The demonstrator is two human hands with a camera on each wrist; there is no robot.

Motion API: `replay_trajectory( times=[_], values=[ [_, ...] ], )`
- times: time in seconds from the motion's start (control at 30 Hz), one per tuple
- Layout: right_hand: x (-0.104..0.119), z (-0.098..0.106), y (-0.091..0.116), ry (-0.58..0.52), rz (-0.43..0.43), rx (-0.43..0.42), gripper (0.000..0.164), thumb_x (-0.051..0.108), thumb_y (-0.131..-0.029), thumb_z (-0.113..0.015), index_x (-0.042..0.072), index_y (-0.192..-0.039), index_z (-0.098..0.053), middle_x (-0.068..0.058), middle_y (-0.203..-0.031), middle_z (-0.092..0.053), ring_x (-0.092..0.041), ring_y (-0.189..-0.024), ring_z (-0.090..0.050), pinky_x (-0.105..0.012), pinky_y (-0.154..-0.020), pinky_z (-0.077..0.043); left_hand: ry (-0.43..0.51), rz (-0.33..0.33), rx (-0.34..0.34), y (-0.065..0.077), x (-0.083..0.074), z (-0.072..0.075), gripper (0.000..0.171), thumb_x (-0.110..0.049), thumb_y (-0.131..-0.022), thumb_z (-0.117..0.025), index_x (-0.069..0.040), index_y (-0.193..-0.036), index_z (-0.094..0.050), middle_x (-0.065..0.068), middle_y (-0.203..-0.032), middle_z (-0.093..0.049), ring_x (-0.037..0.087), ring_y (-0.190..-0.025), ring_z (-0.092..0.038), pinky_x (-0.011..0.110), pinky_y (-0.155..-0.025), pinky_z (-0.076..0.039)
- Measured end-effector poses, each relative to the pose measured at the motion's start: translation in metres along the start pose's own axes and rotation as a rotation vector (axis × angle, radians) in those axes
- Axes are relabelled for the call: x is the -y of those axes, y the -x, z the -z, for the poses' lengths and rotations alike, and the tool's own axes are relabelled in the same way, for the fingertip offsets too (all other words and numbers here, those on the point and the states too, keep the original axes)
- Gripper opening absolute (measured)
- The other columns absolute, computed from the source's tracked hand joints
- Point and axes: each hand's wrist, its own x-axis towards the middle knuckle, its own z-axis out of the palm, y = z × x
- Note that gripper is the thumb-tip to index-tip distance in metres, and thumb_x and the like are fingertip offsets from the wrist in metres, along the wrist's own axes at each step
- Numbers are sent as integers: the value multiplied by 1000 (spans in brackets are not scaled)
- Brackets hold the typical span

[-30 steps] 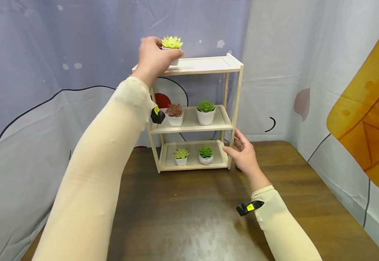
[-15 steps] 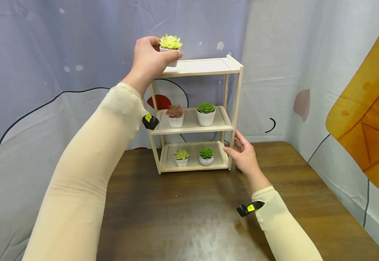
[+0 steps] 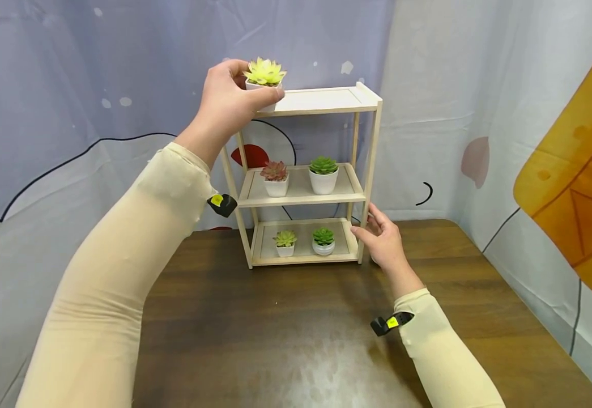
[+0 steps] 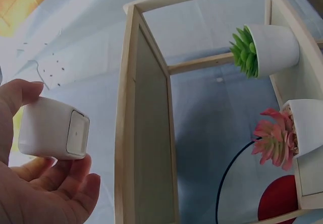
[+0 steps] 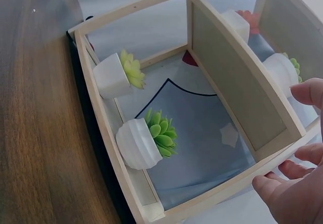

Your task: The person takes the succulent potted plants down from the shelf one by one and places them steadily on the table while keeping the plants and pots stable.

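Note:
My left hand [image 3: 226,102] pinches a white square pot [image 4: 48,128] holding a yellow-green succulent [image 3: 265,72] between thumb and fingers. It is held upright over the left end of the wooden shelf rack [image 3: 321,101]; the left wrist view shows the pot's underside, apart from the top board. Down at the rack's right front post, my right hand [image 3: 384,241] has its thumb in front and fingers behind, loosely curled round the post [image 5: 237,183]. The middle shelf carries a red succulent [image 3: 275,178] and a green succulent [image 3: 323,175], each in a white pot.
On the bottom shelf stand a small pale-green succulent [image 3: 285,242] and a small dark-green succulent [image 3: 323,241] in white pots. The rack stands on a brown wooden table [image 3: 255,340]. A patterned curtain [image 3: 122,85] hangs close behind it.
My left hand has drawn slightly left and toward me with the potted yellow-green succulent, its forearm shifting left. The right hand and the rack stay in place.

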Motion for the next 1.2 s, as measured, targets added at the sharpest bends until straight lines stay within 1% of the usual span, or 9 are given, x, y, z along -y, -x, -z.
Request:
replay_trajectory(
  times=[0.13,0.27,0.33,0.4,0.6,0.8,0.9,1.0,1.2],
  values=[
    [-1,-1,-1,-11,5,-5,73,9,-93,-73,8,-158,-41,-18,-156,-50,-39,-145,-47,-47,-121,-38,-4,-7,8,6,3,2,68,-47,-80,-85,-22,-138,-60,-9,-105,-51,11,-102,-46,30,-84,-42],
    [-2,-1,-2,-29,1,-10,70,7,-94,-71,8,-158,-41,-16,-155,-52,-30,-141,-51,-26,-108,-50,2,-20,11,12,6,3,65,-46,-79,-85,-22,-135,-61,-8,-101,-53,11,-98,-47,30,-82,-41],
    [-3,-1,-2,-50,6,-13,68,6,-95,-69,8,-157,-42,-15,-154,-53,-29,-140,-51,-16,-99,-51,4,-30,10,14,9,4,63,-45,-79,-86,-22,-132,-63,-7,-98,-54,12,-95,-48,30,-80,-41],
    [-4,0,-3,-63,13,-13,66,5,-96,-68,6,-157,-42,-16,-155,-51,-30,-140,-51,-11,-94,-51,10,-37,11,17,12,4,60,-44,-79,-86,-21,-130,-64,-7,-99,-56,12,-94,-49,29,-79,-42],
    [-7,2,-3,-86,25,-4,67,5,-98,-65,5,-159,-37,-20,-161,-42,-35,-146,-46,-9,-97,-48,21,-34,33,26,20,7,60,-42,-79,-87,-20,-131,-64,-9,-110,-61,11,-100,-55,26,-83,-48],
    [-9,5,-5,-67,14,13,67,9,-100,-65,7,-160,-36,-18,-163,-40,-34,-148,-44,-9,-101,-46,48,-62,61,35,29,8,56,-39,-79,-87,-20,-127,-64,-8,-103,-67,12,-91,-65,28,-77,-52],
    [-8,7,-4,-62,12,10,67,9,-100,-64,8,-160,-36,-17,-163,-41,-35,-148,-44,-10,-101,-46,60,-75,71,38,33,6,53,-37,-79,-88,-20,-124,-65,-7,-97,-67,12,-85,-64,28,-71,-51],
    [-9,9,-4,-59,12,3,66,9,-99,-64,8,-160,-37,-16,-162,-43,-33,-146,-46,-9,-100,-46,60,-84,68,40,37,4,51,-37,-79,-88,-20,-121,-65,-6,-89,-66,13,-77,-58,27,-63,-48],
    [-8,11,-3,-57,11,0,65,9,-100,-64,10,-160,-38,-14,-161,-45,-32,-145,-47,-10,-100,-46,57,-99,54,46,46,1,49,-38,-77,-89,-19,-117,-66,-7,-82,-64,12,-71,-53,27,-60,-43]
  ],
)
